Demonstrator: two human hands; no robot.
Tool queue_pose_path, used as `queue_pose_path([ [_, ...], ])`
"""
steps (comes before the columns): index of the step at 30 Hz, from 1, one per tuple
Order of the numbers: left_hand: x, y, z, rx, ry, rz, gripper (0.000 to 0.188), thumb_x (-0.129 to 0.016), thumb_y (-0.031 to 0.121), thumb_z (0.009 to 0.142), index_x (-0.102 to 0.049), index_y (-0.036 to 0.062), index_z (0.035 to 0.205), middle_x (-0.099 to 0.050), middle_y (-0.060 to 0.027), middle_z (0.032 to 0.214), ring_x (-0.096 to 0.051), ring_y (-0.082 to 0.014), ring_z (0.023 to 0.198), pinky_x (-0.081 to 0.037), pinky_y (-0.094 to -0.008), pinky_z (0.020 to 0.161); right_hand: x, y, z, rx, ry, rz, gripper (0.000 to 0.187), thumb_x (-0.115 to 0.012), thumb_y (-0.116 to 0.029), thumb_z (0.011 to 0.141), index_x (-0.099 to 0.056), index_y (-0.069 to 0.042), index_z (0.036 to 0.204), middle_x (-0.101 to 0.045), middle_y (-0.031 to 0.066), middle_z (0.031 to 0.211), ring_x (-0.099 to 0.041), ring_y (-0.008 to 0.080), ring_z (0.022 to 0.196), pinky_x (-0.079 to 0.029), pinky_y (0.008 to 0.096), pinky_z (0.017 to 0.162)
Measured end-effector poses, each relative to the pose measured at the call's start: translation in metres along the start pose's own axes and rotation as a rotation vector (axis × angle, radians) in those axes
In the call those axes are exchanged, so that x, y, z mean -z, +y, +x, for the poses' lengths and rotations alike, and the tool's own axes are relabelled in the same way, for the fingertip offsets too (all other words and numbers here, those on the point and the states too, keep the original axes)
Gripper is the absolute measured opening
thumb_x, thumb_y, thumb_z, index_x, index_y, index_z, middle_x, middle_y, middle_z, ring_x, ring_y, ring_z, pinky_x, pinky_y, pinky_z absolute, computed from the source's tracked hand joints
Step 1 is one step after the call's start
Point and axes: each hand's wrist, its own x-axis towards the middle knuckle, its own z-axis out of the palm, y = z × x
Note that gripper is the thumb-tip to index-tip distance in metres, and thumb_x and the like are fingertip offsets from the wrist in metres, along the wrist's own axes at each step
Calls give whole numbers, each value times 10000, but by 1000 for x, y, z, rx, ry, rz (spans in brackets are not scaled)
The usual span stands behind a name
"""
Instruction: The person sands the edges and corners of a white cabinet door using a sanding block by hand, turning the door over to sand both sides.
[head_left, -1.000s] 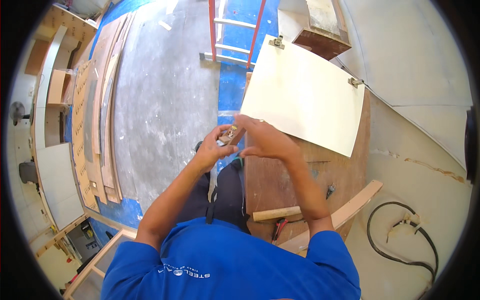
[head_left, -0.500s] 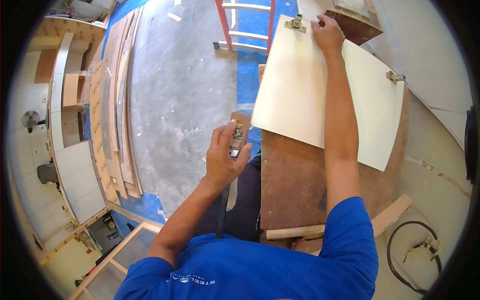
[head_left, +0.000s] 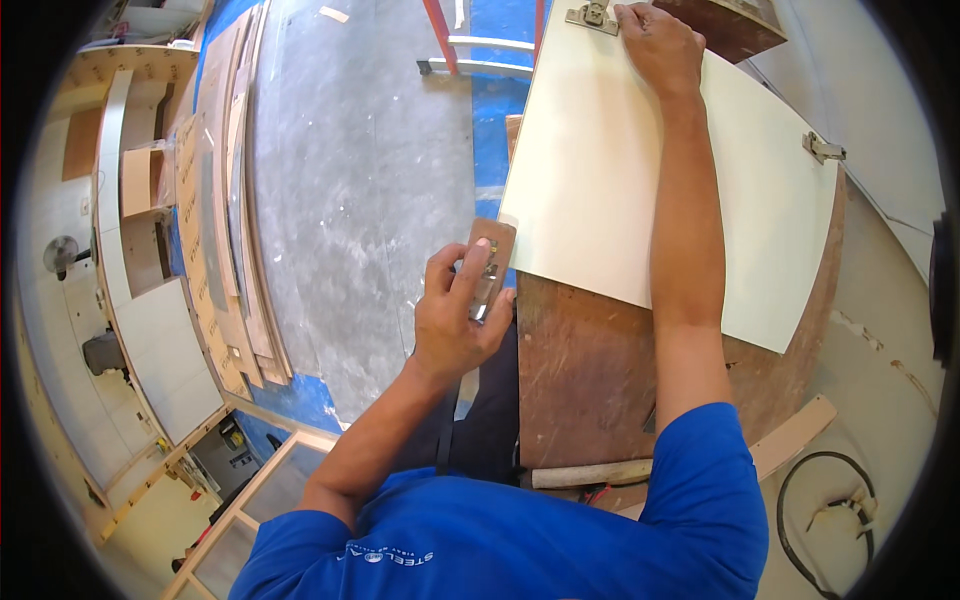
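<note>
The right hand (head_left: 665, 55) has left the left hand (head_left: 450, 320) — its fingers, curled, now sit at the cream panel's (head_left: 590, 180) far edge, just beside the hinge (head_left: 592, 17). The wooden block tool (head_left: 492, 262) beneath the left fingers now overlaps the panel's side edge in view — contact is unclear.

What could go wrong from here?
The tool in the left hand is close to the panel's near left corner; a slip might scratch its pale face.
The right hand is at the far edge beside a metal hinge; its fingers could scrape against that.
</note>
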Motion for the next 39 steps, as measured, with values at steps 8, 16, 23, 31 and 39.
queue_pose_path([
  [8,-6,-3,11,-83,50,155,557,-811,73,768,-643,19,1296,-563,-174,1030,-609,-288,838,-518,-368,668,-10,13,1,-126,-161,-104,411,-546,-496,992,-788,-174,1074,-774,107,945,-720,326,950,-483,444,933],
  [16,-16,-1,18,-69,93,135,555,-823,77,756,-654,20,1282,-566,-169,1016,-618,-285,816,-527,-368,652,-6,10,1,-139,-177,-61,386,-574,-486,984,-807,-183,1037,-773,104,895,-722,324,927,-485,443,918],
  [23,-26,-3,52,-178,179,140,503,-820,97,759,-670,5,1231,-581,-148,929,-596,-269,696,-509,-358,579,-9,10,0,-149,-158,-57,363,-571,-457,992,-812,-188,1030,-772,100,876,-710,317,919,-443,463,930],
  [31,-45,-2,116,-178,187,137,476,-786,91,787,-658,17,1239,-583,-144,958,-627,-294,737,-529,-383,633,-2,4,1,-199,-220,-24,378,-516,-421,1017,-805,-176,1027,-775,104,902,-706,296,947,-367,446,1002],
  [39,-66,0,194,-174,191,156,423,-759,169,812,-658,71,1211,-597,-123,1016,-664,-326,801,-542,-426,679,-2,3,1,-208,-208,-17,369,-519,-406,1014,-804,-171,1003,-770,103,872,-706,293,916,-370,441,976],
])
